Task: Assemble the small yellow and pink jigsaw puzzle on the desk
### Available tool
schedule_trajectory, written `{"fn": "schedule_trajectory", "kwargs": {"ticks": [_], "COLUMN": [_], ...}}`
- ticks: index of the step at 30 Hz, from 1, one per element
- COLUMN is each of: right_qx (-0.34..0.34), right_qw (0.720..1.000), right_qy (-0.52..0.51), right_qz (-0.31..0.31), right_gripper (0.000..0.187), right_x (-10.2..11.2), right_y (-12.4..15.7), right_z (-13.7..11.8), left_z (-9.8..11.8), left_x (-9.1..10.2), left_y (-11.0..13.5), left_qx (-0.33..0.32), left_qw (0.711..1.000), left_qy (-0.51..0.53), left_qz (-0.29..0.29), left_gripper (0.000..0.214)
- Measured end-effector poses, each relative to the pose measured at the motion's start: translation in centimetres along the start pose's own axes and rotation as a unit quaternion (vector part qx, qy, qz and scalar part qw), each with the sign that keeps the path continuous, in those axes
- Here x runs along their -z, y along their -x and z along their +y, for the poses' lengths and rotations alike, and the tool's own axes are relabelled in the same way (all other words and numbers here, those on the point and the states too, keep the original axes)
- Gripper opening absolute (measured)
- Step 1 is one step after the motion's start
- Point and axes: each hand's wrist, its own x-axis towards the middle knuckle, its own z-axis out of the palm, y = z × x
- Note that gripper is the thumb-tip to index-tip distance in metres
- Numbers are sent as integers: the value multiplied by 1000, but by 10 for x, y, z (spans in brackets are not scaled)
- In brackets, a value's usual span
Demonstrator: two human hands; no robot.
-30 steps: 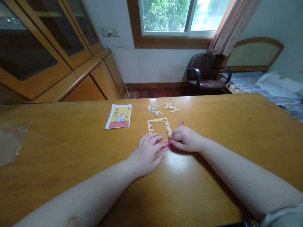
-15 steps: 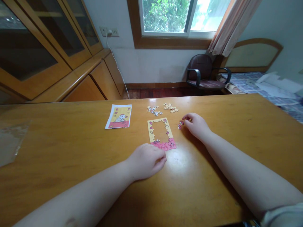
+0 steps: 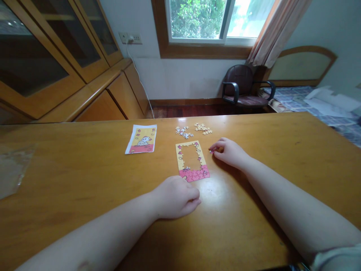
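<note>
The partly joined jigsaw puzzle (image 3: pixel 194 175) lies on the table, a yellow and pink border around a gap of bare wood. Just below its lower edge rests my left hand (image 3: pixel 179 197), its fingers curled closed. Whether anything is inside them is hidden. To the puzzle's right, my right hand (image 3: pixel 229 151) has thumb and fingers around a few small pink puzzle pieces (image 3: pixel 211 151), mostly covered by the fingers. Beyond the puzzle lie a pile of white patterned pieces (image 3: pixel 184 132) and a pile of yellowish pieces (image 3: pixel 203 128).
A reference picture (image 3: pixel 142 139) of a white animal on yellow and pink lies left of the puzzle. At the table's far left is a clear plastic bag (image 3: pixel 12 169). Past the table's back edge stand an armchair (image 3: pixel 239 84) and a wooden cabinet (image 3: pixel 98 101).
My right hand has shifted slightly left, over the pink pieces, and now covers more of them. My left hand has slid a little toward me, uncovering more of the puzzle's lower edge.
</note>
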Motion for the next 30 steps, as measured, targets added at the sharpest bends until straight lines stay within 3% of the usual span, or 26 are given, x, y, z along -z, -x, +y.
{"fn": "schedule_trajectory", "kwargs": {"ticks": [11, 23, 26, 30], "right_qx": [46, 73, 67, 56], "right_qw": [993, 994, 994, 982], "right_qy": [96, 28, -19, -155], "right_qz": [-43, -75, -85, -93], "right_gripper": [11, 4, 4, 7], "right_x": [3, 0, 1, 0], "right_y": [4, 8, 9, 15], "right_z": [-12, -15, -18, -30], "left_z": [-1, -2, -4, -9], "left_x": [-1, -2, 0, 2], "left_y": [0, -1, -1, -3], "left_qx": [-4, 19, 76, 247], "left_qw": [1000, 999, 992, 949], "left_qy": [-1, 44, 97, 186], "left_qz": [-1, -19, -9, 58], "left_gripper": [27, 26, 23, 20]}}
